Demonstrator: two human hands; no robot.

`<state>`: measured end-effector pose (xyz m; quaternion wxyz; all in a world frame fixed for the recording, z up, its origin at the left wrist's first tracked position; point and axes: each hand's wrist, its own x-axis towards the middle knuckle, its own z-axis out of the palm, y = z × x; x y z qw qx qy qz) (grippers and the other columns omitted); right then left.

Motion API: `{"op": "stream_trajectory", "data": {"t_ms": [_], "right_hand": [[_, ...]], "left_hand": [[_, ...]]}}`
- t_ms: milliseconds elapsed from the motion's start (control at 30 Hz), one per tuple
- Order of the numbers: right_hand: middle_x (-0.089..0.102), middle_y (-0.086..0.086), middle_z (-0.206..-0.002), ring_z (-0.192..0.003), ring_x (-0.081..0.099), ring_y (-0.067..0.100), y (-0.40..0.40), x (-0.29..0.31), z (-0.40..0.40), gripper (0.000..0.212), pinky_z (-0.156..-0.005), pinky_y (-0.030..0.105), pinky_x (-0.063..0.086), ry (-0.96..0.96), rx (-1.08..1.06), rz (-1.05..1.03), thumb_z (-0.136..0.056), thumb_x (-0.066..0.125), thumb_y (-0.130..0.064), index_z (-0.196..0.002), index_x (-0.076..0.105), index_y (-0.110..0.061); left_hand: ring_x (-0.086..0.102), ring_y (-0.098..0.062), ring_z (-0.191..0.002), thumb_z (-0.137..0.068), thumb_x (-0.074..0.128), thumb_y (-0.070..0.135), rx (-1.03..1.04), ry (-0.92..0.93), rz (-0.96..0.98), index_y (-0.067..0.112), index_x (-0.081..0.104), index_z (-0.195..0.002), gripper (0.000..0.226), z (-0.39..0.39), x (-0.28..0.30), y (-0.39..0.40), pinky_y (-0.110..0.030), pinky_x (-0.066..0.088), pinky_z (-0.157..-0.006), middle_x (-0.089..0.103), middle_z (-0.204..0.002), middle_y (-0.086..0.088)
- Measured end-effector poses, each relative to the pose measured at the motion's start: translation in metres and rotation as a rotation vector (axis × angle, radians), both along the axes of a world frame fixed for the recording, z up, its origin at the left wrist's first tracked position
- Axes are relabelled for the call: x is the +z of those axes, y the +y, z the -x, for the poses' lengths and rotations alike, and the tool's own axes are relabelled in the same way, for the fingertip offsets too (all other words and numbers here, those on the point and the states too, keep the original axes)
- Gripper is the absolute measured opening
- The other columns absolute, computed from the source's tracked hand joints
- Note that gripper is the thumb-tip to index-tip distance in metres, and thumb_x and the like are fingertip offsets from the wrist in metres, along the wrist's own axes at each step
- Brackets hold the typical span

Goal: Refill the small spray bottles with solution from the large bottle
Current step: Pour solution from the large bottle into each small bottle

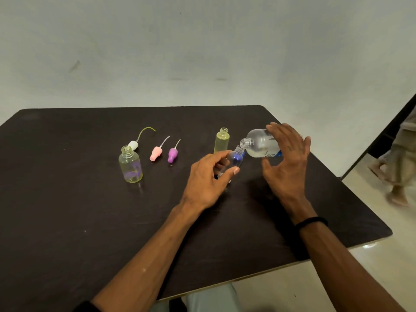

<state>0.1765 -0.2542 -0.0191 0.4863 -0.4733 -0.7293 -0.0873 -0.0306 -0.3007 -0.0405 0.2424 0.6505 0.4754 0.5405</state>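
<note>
We note the left hand (208,176) curled around a small clear bottle (235,159), tilted, its open neck just beside the mouth of the large bottle (261,143). The right hand (287,163) grips that large bottle, tipped sideways above the table (67,210). A yellowish bottle (222,140) stands upright beyond the left hand; further left lie three spray caps.

1 head view, forward and down, close over the dark table (67,221).

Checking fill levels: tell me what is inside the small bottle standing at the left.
The small bottle is uncapped with pale yellow liquid low at the bottom; purple markings tint the wall. The exact level is hard to read through the plastic.
</note>
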Motion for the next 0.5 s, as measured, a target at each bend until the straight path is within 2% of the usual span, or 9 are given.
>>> {"op": "stream_trajectory", "data": {"t_ms": [200,500], "right_hand": [[0.052,0.0,-0.156,-0.154,0.036,0.021,0.0008,0.0001,-0.0006,0.086,-0.125,0.072,0.01,-0.003,-0.006,-0.026,-0.072,0.079,0.005,-0.149,0.053,-0.024],[0.052,0.001,-0.156,-0.155,0.034,0.024,0.0003,0.0002,0.0003,0.085,-0.124,0.073,0.01,-0.006,-0.021,-0.042,-0.071,0.077,0.009,-0.148,0.055,-0.021]], "left_hand": [[0.07,-0.015,-0.095,-0.09,0.08,0.026,-0.007,-0.024,0.007,0.021,0.069,-0.131,0.042,-0.0015,0.001,-0.0015,-0.039,0.061,-0.088,0.072,-0.106,0.001],[0.07,-0.015,-0.097,-0.09,0.079,0.027,-0.019,-0.006,0.0,0.022,0.067,-0.133,0.044,-0.0002,0.0005,-0.0026,-0.039,0.06,-0.089,0.071,-0.106,0.001]]}}
